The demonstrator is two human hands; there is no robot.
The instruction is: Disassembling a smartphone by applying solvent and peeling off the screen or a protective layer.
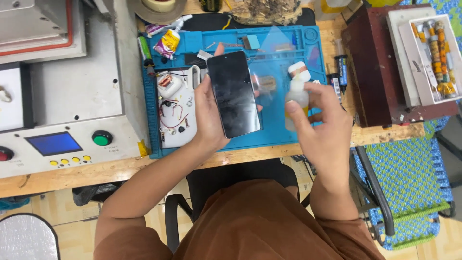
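left hand (210, 115) — phone (234, 94) | right hand (321, 126) — bottle (297, 94), base hidden

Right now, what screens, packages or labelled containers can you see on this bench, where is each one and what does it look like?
Phone: held in the left hand over the blue mat, dark blank rectangular screen.
Small bottle: in the right hand, translucent, white cap.
Machine display: far left, blue rectangle beside a green button.
Yellow sachet: mat's top left corner, crumpled.
Syringe: right of the mat, dark label.
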